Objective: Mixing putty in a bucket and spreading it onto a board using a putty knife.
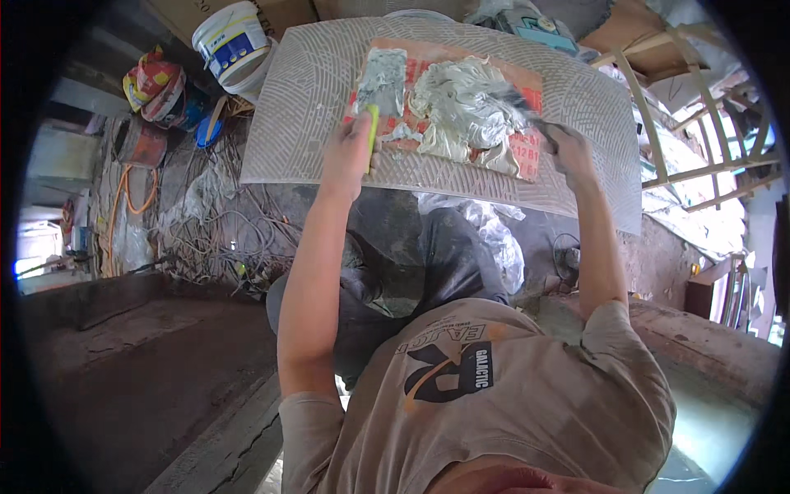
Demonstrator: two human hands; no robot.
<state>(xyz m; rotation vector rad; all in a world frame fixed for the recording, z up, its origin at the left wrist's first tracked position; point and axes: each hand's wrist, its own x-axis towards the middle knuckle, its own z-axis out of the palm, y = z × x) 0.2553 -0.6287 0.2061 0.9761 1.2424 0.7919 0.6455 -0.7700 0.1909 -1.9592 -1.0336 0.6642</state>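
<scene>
A heap of pale grey-white paste (461, 103) lies on a red printed board (527, 156), with a thinner grey smear (383, 78) at its left. The board rests on a large slab (300, 90) with a ridged surface. My left hand (352, 144) is closed on a flat yellow-green scraper (372, 136), seen nearly edge-on at the board's left edge. In my right hand (568, 150) is the handle of a putty knife; the dark blade of the putty knife (517, 100) touches the paste's right side.
Beyond the slab's left corner stands a white and blue bucket (234, 49). Further left are a dirty reddish bucket (141, 144), an orange hose (119, 198) and tangled cords (239, 235). A wooden frame (699, 107) stands at right. Clear plastic sheeting (498, 243) lies below the slab.
</scene>
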